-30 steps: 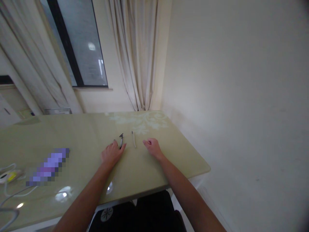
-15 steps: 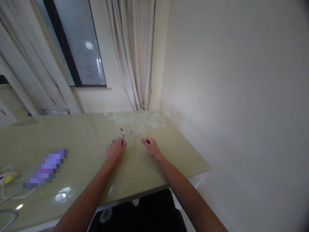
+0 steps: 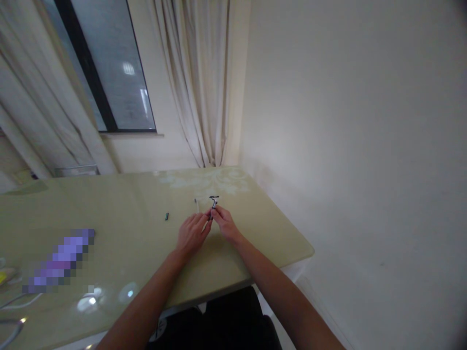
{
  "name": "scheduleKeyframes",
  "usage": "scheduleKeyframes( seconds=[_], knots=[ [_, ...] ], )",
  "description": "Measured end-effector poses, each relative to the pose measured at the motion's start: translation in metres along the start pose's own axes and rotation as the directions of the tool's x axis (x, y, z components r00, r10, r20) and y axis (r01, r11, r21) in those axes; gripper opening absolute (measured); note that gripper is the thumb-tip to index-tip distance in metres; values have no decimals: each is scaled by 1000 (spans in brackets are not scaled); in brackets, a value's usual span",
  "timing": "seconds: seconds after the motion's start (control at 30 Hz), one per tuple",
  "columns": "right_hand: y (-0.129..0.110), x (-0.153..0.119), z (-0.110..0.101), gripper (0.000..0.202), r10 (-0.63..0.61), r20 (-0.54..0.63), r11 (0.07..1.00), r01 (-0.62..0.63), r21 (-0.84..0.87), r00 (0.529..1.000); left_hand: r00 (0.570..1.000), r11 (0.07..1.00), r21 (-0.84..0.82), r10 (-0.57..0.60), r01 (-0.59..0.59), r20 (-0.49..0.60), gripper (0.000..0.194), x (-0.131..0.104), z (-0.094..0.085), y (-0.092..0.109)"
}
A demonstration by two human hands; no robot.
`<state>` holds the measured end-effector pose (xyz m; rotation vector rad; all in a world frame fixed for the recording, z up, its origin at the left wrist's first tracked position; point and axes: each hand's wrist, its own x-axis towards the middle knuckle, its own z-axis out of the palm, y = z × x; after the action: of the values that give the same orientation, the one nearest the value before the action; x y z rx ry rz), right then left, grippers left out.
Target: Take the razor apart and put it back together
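Two-handed on a slim, silver-and-black, T-headed metallic tool [image 3: 214, 204], long axis pointing forward: pinched in closed right hand [image 3: 225, 225], met at its near end by half-curled left hand [image 3: 191, 233], hold unclear.

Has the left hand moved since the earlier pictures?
Yes. Judged against the table, the left hand has moved right, up close to the right hand.

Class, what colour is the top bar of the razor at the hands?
The razor's top bar looks black; the head view shows it best.
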<state>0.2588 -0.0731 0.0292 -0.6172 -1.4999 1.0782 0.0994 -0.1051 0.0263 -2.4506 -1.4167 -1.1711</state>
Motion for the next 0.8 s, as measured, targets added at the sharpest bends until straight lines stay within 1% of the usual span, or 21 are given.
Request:
scheduleKeyframes(
  seconds=[0.07, 0.13, 0.2, 0.27, 0.3, 0.37, 0.4, 0.43, 0.47, 0.53, 0.67, 0.8],
  knots=[
    [-1, 0, 1, 50, 12, -6, 1000, -12, 13, 1000, 999, 997, -71, -24, 21, -38, 31, -4, -7, -9],
    [-2, 0, 1, 50, 51, 29, 997, -52, 51, 998, 992, 987, -144, -87, 74, -89, 35, -6, -15, -18],
    [-3, -1, 1, 50, 106, 104, 988, -117, 100, 989, 981, 972, -202, -150, 124, -120, 37, -5, -23, -28],
    [-4, -3, 1, 52, 157, 192, 974, -185, 134, 969, 971, 924, -337, -220, 177, -93, 38, -4, -31, -34],
    [-4, -4, 1, 53, 178, 230, 967, -213, 137, 957, 965, 876, -435, -258, 208, -58, 42, -3, -34, -36],
    [-5, -6, 1, 57, 213, 272, 961, -251, 115, 939, 949, 731, -627, -312, 272, 48, 51, -2, -39, -36],
    [-5, -7, 1, 59, 227, 275, 960, -263, 101, 934, 941, 655, -694, -321, 299, 102, 56, -1, -40, -35],
    [-6, -8, 1, 60, 240, 272, 958, -272, 87, 932, 936, 600, -733, -322, 320, 145, 58, -1, -41, -33],
    [-6, -8, 1, 60, 250, 268, 957, -279, 75, 930, 931, 558, -759, -319, 336, 178, 58, -1, -41, -31],
    [-7, -8, 0, 61, 265, 276, 955, -290, 55, 924, 924, 508, -784, -316, 356, 215, 55, -2, -40, -26],
    [-7, -9, -1, 61, 289, 310, 950, -310, 20, 906, 922, 483, -797, -314, 362, 229, 49, -2, -36, -22],
    [-7, -9, -2, 62, 295, 297, 953, -304, -18, 908, 918, 462, -803, -306, 375, 253, 49, -3, -34, -23]
  ],
)
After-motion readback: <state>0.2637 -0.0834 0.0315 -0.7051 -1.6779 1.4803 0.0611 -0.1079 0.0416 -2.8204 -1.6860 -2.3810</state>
